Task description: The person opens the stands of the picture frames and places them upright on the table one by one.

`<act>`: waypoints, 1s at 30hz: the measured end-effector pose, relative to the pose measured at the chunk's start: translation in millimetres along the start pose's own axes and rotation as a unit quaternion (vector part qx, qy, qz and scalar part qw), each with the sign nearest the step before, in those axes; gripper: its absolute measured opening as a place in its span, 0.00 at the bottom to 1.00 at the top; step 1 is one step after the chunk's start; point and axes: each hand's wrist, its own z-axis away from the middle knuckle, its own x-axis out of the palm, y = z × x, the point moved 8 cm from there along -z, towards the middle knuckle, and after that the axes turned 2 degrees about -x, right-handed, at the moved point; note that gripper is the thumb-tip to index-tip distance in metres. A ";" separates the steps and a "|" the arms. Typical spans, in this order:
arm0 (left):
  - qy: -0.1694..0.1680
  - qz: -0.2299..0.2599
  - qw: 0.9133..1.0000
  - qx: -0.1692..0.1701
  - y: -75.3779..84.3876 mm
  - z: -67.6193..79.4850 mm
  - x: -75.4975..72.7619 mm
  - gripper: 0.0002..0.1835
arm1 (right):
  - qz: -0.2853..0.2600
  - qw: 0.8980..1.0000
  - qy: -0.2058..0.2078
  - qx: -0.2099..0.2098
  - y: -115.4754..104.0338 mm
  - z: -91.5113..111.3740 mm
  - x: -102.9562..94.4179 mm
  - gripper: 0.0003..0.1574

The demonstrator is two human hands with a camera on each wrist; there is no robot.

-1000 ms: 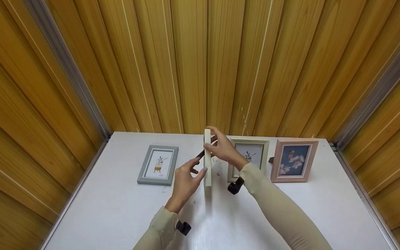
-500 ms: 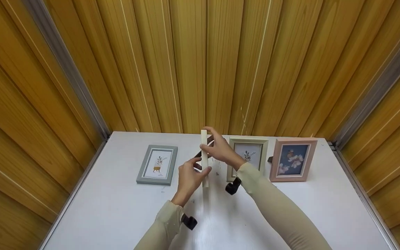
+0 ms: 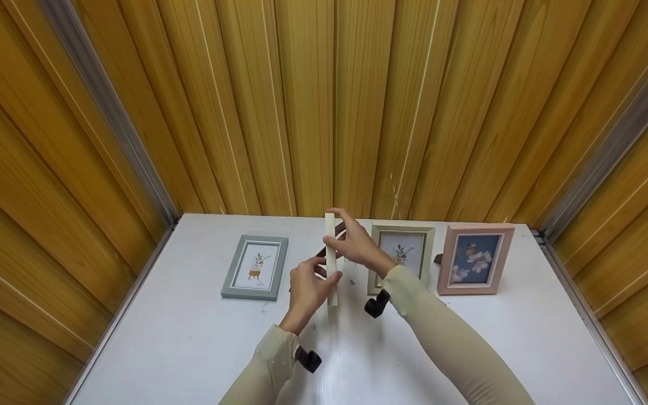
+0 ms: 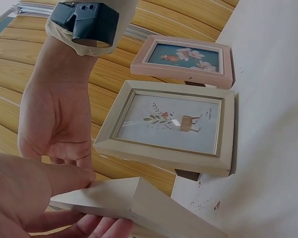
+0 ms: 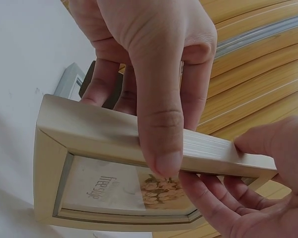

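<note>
A cream picture frame (image 3: 330, 259) stands edge-on between both hands in the head view. In the right wrist view, its front shows a print with flowers and "free style" lettering. My right hand (image 3: 356, 243) grips the upper part, thumb over the near edge. Lower down, my left hand (image 3: 308, 286) pinches the same frame, thumb on its edge. A dark stand (image 5: 113, 91) juts from the back, partly hidden by right-hand fingers. In the left wrist view, the frame's pale corner (image 4: 134, 198) pokes out past the left hand.
A grey-green frame (image 3: 233, 281) lies on the white table (image 3: 189, 337) at left. At right, another cream frame (image 4: 226, 129) and a pink frame (image 3: 505, 253) stand propped up. Wood-look panels (image 3: 301, 112) wall in the table's back and sides.
The held frame has shifted slightly left and turned more edge-on. My left hand has moved a little right along with its wrist. Over the last half second, the frame has sunk slightly.
</note>
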 end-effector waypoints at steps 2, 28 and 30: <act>0.000 -0.001 1.000 0.001 -0.5 0.1 0.4 0.18 | 0.000 1.000 0.000 0.001 0.6 0.4 0.1 0.42; -0.062 0.108 0.992 0.007 -16.3 -5.2 -29.2 0.18 | 0.095 0.994 0.038 -0.038 28.5 13.2 -7.1 0.37; -0.070 0.120 0.990 0.005 -21.0 -5.7 -33.7 0.18 | 0.115 0.991 0.043 -0.046 33.6 15.8 -5.4 0.38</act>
